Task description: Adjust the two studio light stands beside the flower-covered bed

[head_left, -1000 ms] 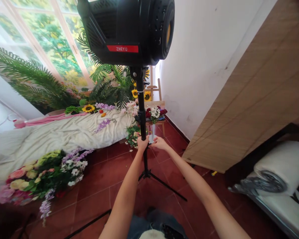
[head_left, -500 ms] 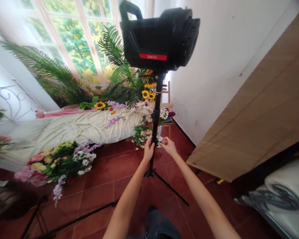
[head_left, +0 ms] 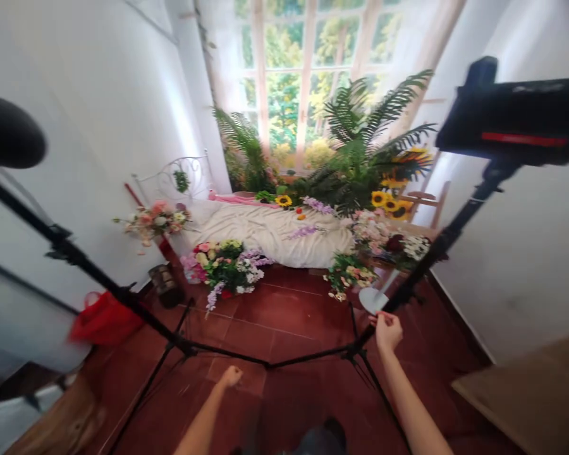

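At the right, a black studio light (head_left: 526,120) with a red stripe sits on top of a black light stand (head_left: 455,224), which looks tilted here. My right hand (head_left: 387,332) is closed against the lower pole of this stand, fingers pinched together at it. Over the floor hangs my left hand (head_left: 232,376), fingers curled in and nothing visible in them; it is apart from both stands. A second light stand (head_left: 90,268) leans in from the left, carrying a dark rounded head (head_left: 9,133). The legs of the two stands meet or cross near the middle.
Beyond the stands is a bed with a cream cover (head_left: 265,227), edged by a flower bunch (head_left: 232,268) and a palm plant (head_left: 360,145). A white disc-shaped base (head_left: 373,300) stands near my right hand. A red bag (head_left: 107,319) lies left; a brown board (head_left: 526,392) is at right.
My view has swung left, so the light stand now appears further right. My left hand has let go of the pole and moved down and left. My right hand stays at the pole.
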{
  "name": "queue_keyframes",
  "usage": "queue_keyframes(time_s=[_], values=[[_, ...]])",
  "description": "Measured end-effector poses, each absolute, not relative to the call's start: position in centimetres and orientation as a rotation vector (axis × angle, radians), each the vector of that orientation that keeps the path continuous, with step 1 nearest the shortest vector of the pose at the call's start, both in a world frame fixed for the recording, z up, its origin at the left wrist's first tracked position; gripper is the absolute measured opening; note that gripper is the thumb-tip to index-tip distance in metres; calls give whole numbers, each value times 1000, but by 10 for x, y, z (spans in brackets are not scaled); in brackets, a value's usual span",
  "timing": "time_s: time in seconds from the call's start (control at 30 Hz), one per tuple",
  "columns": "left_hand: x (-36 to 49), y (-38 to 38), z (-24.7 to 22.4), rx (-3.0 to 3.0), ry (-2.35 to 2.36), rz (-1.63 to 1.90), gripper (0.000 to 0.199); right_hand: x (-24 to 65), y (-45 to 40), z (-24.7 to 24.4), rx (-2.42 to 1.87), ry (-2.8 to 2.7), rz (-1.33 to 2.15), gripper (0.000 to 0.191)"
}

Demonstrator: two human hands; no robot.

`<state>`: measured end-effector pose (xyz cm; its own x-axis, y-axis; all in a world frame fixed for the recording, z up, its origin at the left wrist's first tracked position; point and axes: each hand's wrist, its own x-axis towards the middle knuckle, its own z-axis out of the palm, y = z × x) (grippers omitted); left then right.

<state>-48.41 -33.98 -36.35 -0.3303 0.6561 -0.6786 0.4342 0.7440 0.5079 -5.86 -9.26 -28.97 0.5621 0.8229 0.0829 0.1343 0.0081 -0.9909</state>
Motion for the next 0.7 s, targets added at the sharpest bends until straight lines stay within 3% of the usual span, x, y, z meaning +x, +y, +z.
queue_keyframes(time_s=[0.13, 0.33, 0.53, 0.7], values=[[-614, -437, -338, 610, 2061, 280, 33, -201, -162, -319, -1293, -1140, 1188, 34], [-764, -527, -290, 490, 2215, 700, 24, -396, -276, -314, -1118, -1362, 1466, 34], [-868, -541, -222, 642, 2296, 1117, 17, -512, -362, -291, -908, -1563, 1762, 28], [-925, -518, -163, 793, 2312, 1582, 29, -569, -383, -273, -672, -1782, 1900, 25]])
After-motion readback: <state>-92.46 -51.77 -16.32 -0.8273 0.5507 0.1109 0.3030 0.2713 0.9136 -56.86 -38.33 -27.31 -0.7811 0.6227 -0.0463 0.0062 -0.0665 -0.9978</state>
